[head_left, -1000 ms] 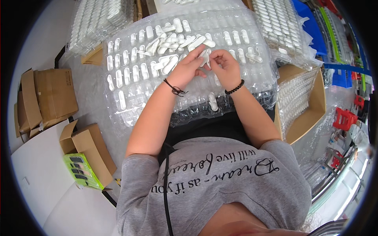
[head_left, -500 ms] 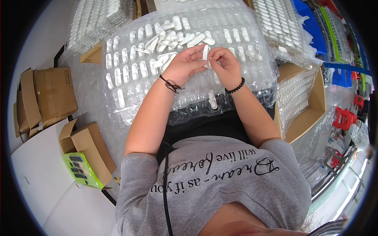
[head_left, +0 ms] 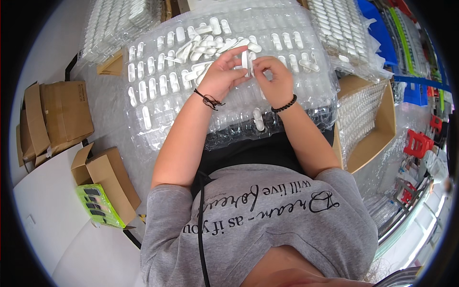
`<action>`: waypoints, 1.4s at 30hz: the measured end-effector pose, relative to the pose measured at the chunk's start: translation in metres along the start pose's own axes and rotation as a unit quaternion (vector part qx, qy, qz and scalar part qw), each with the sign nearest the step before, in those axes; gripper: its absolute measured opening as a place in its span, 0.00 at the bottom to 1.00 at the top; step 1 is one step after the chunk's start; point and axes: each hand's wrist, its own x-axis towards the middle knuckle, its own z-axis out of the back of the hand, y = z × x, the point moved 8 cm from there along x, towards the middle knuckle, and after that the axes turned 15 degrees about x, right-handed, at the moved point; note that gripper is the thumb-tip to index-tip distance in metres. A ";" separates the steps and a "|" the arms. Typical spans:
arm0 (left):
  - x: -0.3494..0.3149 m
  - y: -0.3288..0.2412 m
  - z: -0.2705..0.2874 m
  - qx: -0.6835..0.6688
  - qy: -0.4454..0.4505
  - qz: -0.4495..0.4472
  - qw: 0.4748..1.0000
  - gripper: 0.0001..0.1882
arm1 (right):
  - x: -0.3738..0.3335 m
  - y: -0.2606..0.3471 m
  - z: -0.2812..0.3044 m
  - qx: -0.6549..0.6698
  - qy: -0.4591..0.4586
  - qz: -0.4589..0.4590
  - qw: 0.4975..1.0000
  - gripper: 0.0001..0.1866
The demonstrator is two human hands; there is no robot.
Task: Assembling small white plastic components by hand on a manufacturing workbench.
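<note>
In front of me, my left hand [head_left: 223,75] grips a white oblong plastic piece [head_left: 245,61] between thumb and fingers, held upright and edge-on. The thumb and forefinger of my right hand [head_left: 274,79] pinch at its right side; what exactly lies between those fingertips is partly hidden. Beneath both hands lies a clear plastic tray [head_left: 229,103] with rows of oblong pockets. Just beyond my hands is a loose heap of similar white pieces [head_left: 203,47]. Others sit in pockets at the left and right, and a single piece [head_left: 258,119] rests near the tray's front edge.
Stacked trays of white pieces stand at the far left [head_left: 117,28] and far right [head_left: 339,28]. An open carton [head_left: 377,138] holding clear trays is at my right. Brown cardboard boxes [head_left: 67,110] stand on the left, and a red stool [head_left: 417,144] is farther right.
The white piece has shifted slightly left and turned more edge-on between my fingers. My right fingertips have moved along its right side. The heap and trays look the same.
</note>
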 end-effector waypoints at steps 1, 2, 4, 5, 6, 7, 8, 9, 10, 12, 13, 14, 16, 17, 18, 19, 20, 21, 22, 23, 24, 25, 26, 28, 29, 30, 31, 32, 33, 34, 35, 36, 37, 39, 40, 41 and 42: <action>0.000 0.000 0.000 0.000 0.000 0.000 1.000 0.31 | -0.001 -0.009 0.007 0.061 -0.038 -0.035 0.997 0.09; 0.000 -0.001 -0.001 -0.003 0.011 0.000 1.000 0.31 | -0.001 -0.011 0.006 0.061 -0.038 -0.035 0.997 0.09; 0.000 0.000 -0.004 -0.006 0.022 0.001 1.000 0.30 | -0.001 -0.022 0.006 0.223 -0.059 -0.083 0.970 0.09; -0.001 0.000 -0.005 -0.009 0.027 0.000 1.000 0.30 | -0.002 -0.022 0.006 0.223 -0.059 -0.083 0.969 0.09; -0.002 0.001 -0.007 -0.013 0.033 -0.002 0.999 0.30 | -0.001 -0.019 0.003 0.191 -0.029 -0.064 0.979 0.09; -0.002 0.001 -0.007 -0.013 0.032 -0.001 0.999 0.30 | 0.000 -0.015 -0.001 0.158 0.001 -0.045 0.986 0.09; -0.003 -0.001 -0.008 -0.014 0.030 -0.001 0.999 0.30 | 0.000 -0.015 -0.001 0.159 0.001 -0.046 0.986 0.09; -0.004 -0.002 -0.008 -0.016 0.029 -0.002 0.999 0.30 | 0.000 -0.014 -0.001 0.147 0.003 -0.038 0.988 0.09; -0.003 0.000 -0.007 -0.016 0.028 -0.001 0.999 0.30 | 0.001 -0.013 -0.001 0.134 0.004 -0.030 0.990 0.08; -0.001 0.002 -0.005 -0.023 0.034 -0.001 0.999 0.30 | 0.002 -0.007 -0.003 0.105 0.013 -0.012 0.994 0.09; 0.000 0.003 -0.004 -0.023 0.033 -0.001 0.999 0.30 | 0.003 -0.001 -0.004 0.075 0.019 0.007 0.997 0.09; -0.001 0.002 -0.005 -0.028 0.036 -0.005 0.999 0.31 | 0.004 0.003 -0.004 0.076 0.020 0.006 0.997 0.09; -0.001 0.001 -0.005 -0.033 0.039 -0.008 0.999 0.31 | 0.007 0.020 -0.010 -0.054 0.050 0.055 0.996 0.10; -0.001 0.002 -0.004 -0.030 0.030 -0.004 0.999 0.31 | 0.008 0.021 -0.010 -0.055 0.049 0.055 0.996 0.10; 0.000 0.002 -0.003 -0.026 0.021 0.000 0.999 0.31 | 0.008 0.026 -0.011 -0.091 0.054 0.083 0.991 0.10; 0.000 0.001 -0.003 -0.026 0.024 0.000 0.999 0.31 | 0.009 0.032 -0.013 -0.127 0.059 0.112 0.984 0.09; -0.002 0.001 -0.001 -0.023 0.024 0.003 0.999 0.32 | 0.008 0.040 -0.017 -0.126 0.059 0.112 0.984 0.09; -0.002 0.001 0.000 -0.020 0.027 0.005 0.999 0.32 | 0.008 0.052 -0.023 -0.198 0.066 0.114 0.971 0.09; -0.003 0.001 0.002 -0.020 0.031 0.004 0.999 0.32 | 0.008 0.063 -0.026 -0.268 0.072 0.116 0.954 0.08; -0.005 -0.001 -0.001 -0.029 0.061 -0.005 0.998 0.31 | 0.010 0.071 -0.023 -0.272 0.068 0.115 0.953 0.08; -0.007 -0.003 -0.005 -0.039 0.091 -0.014 0.995 0.30 | 0.013 0.075 -0.022 -0.265 0.085 0.100 0.955 0.07; -0.006 -0.004 -0.007 -0.039 0.096 -0.013 0.995 0.30 | 0.014 0.075 -0.021 -0.257 0.102 0.086 0.957 0.07; -0.005 -0.009 -0.008 -0.049 0.086 -0.011 0.995 0.28 | 0.019 0.068 -0.013 -0.116 0.134 0.068 0.982 0.07; -0.007 -0.014 -0.004 -0.059 0.057 -0.007 0.997 0.22 | 0.027 0.054 0.021 -0.057 0.054 -0.013 0.997 0.07; -0.005 -0.012 -0.002 -0.059 0.061 -0.008 0.996 0.22 | 0.028 0.040 0.045 0.009 -0.021 -0.092 0.995 0.08; -0.002 -0.008 0.006 -0.101 0.025 -0.009 0.995 0.20 | 0.035 0.040 0.067 -0.111 -0.024 -0.070 0.991 0.08; -0.002 -0.005 0.015 -0.139 -0.018 -0.010 0.990 0.17 | 0.040 0.039 0.085 -0.224 -0.024 -0.047 0.973 0.09; -0.003 -0.007 0.020 -0.147 -0.060 -0.012 0.987 0.12 | 0.038 0.031 0.102 -0.225 -0.025 -0.047 0.973 0.09; -0.002 -0.006 0.024 -0.147 -0.057 -0.012 0.987 0.12 | 0.033 0.021 0.110 -0.372 0.029 -0.050 0.927 0.08; -0.002 -0.009 0.038 -0.074 -0.100 -0.044 0.991 0.10 | 0.027 0.009 0.114 -0.508 0.081 -0.054 0.856 0.08; -0.004 -0.019 0.046 0.000 -0.143 -0.076 0.987 0.09 | 0.027 0.005 0.117 -0.509 0.080 -0.054 0.855 0.08; -0.009 -0.026 0.051 0.170 -0.239 -0.067 0.954 0.10 | 0.025 -0.004 0.119 -0.481 0.096 -0.089 0.867 0.08; -0.006 -0.025 0.050 0.170 -0.237 -0.068 0.954 0.10 | 0.023 -0.013 0.121 -0.452 0.113 -0.124 0.876 0.09; -0.016 -0.055 0.023 0.580 -0.250 -0.211 0.746 0.15 | 0.023 -0.014 0.118 -0.448 0.113 -0.139 0.876 0.09; -0.010 -0.044 0.021 0.627 -0.226 -0.142 0.732 0.20 | 0.023 -0.015 0.116 -0.445 0.114 -0.153 0.875 0.09; -0.011 -0.046 0.016 0.627 -0.226 -0.142 0.732 0.20 | 0.024 -0.013 0.114 -0.444 0.113 -0.153 0.875 0.09; -0.009 -0.043 0.013 0.664 -0.217 -0.109 0.707 0.22 | 0.024 -0.012 0.113 -0.447 0.108 -0.154 0.874 0.10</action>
